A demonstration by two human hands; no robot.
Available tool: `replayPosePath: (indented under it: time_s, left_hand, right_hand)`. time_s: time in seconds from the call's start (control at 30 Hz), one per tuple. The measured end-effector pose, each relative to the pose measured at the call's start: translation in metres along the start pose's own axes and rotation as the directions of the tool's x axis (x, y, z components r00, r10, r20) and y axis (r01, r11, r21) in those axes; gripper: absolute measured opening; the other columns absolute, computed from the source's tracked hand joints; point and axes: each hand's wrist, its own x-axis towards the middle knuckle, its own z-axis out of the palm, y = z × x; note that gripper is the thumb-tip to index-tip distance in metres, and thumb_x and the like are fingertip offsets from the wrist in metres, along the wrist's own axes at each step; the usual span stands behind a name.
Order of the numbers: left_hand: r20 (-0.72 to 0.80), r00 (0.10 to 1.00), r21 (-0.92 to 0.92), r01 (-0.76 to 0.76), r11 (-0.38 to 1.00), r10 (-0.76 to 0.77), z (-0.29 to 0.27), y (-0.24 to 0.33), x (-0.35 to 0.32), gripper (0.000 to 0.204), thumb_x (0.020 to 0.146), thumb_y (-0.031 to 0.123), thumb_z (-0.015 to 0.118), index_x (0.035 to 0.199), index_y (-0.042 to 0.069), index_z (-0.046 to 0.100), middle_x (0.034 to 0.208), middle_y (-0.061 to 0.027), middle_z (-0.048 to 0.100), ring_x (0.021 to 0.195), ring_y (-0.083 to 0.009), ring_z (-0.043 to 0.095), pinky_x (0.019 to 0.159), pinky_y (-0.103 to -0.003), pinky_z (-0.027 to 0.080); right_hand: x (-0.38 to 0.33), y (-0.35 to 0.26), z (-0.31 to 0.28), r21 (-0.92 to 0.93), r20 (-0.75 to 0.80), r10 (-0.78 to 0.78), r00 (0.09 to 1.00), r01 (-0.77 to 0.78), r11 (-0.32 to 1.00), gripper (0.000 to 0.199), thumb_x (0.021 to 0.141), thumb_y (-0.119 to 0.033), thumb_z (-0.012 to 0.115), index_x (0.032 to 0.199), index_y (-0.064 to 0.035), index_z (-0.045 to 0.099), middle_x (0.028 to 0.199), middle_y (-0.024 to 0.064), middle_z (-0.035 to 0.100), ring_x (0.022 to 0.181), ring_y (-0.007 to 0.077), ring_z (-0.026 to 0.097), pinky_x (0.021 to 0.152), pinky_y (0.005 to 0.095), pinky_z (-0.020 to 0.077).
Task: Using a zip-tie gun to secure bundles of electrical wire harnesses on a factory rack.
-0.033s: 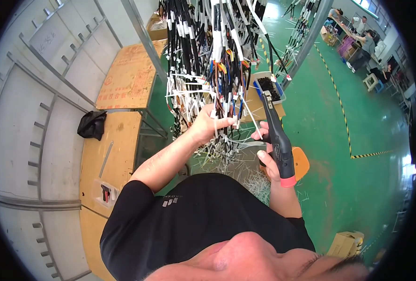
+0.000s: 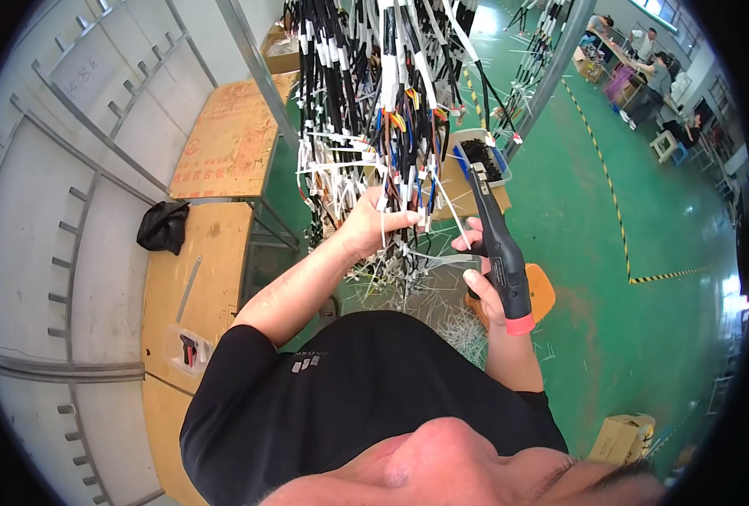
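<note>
A thick hanging wire harness bundle [image 2: 391, 126], black and white sleeved with brown, blue, yellow and orange wires, fills the upper middle. My left hand [image 2: 367, 226] is closed around its lower part, the thumb lying across the front. My right hand [image 2: 491, 297] grips a black cable tie gun [image 2: 502, 249] with a red end cap; its nose points up and away, to the right of the bundle and apart from it. A white cable tie [image 2: 452, 205] slants from the bundle down toward my right fingers. Whether those fingers touch it, I cannot tell.
Cut tie ends lie in a pile [image 2: 463, 333] on the floor. Beyond the gun stands a bin of small black parts [image 2: 480, 160], and an orange stool [image 2: 541, 291] is to the right. Wooden tables [image 2: 214, 278] line the left. Metal posts [image 2: 551, 76] flank the harnesses. People sit far right.
</note>
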Motion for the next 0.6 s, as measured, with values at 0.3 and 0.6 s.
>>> replayPosePath:
  time_s: [0.3, 0.6]
  left_hand:
    - [-0.097, 0.995, 0.054, 0.017, 0.998, -0.011, 0.007, 0.0, -0.007, 0.024, 0.096, 0.006, 0.078, 0.117, 0.002, 0.069, 0.102, -0.0069, 0.075, 0.088, -0.0159, 0.073, 0.08, -0.032, 0.06]
    - [-0.11, 0.993, 0.017, 0.047, 0.999, -0.045, 0.014, 0.003, -0.004, 0.028, 0.091, 0.008, 0.084, 0.116, 0.004, 0.072, 0.104, -0.003, 0.075, 0.093, -0.012, 0.07, 0.089, -0.031, 0.057]
  right_hand:
    - [0.009, -0.071, -0.025, -0.511, 0.18, 0.059, 0.982, 0.042, 0.859, 0.051, 0.091, -0.012, 0.073, 0.137, 0.0053, 0.064, 0.13, 0.017, 0.071, 0.123, 0.0274, 0.068, 0.111, 0.0437, 0.0496]
    - [0.003, -0.072, 0.003, -0.408, 0.059, 0.027, 0.998, -0.001, 0.913, 0.041, 0.088, -0.013, 0.079, 0.126, -0.0002, 0.07, 0.117, 0.0079, 0.074, 0.105, 0.018, 0.066, 0.096, 0.0344, 0.0503]
